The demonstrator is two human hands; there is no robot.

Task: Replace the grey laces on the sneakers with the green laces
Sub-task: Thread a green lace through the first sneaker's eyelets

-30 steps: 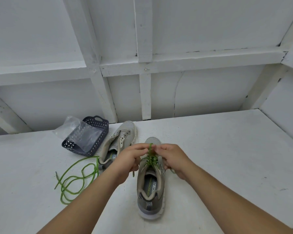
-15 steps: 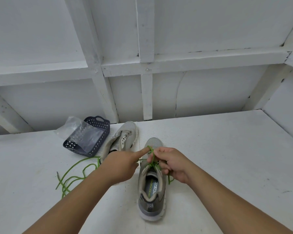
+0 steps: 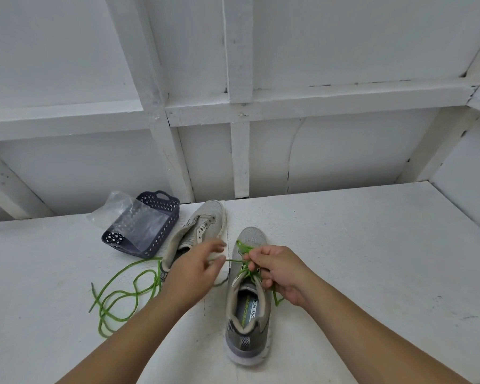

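over the sneaker (image 3: 247, 295), right hand (image 3: 281, 270) pinches green lace (image 3: 240, 261).

The near sneaker (image 3: 247, 297) stood upright on its sole, toe pointing away, heel nearest the camera. It was grey with a white sole and a printed insole. A green lace (image 3: 244, 263) was threaded through its upper eyelets, one strand running out to the left. The far sneaker (image 3: 198, 227), also grey, lay further back to the left, tilted onto its side, with no lace in its eyelets. A second green lace (image 3: 119, 295) lay in loose loops left of both sneakers.
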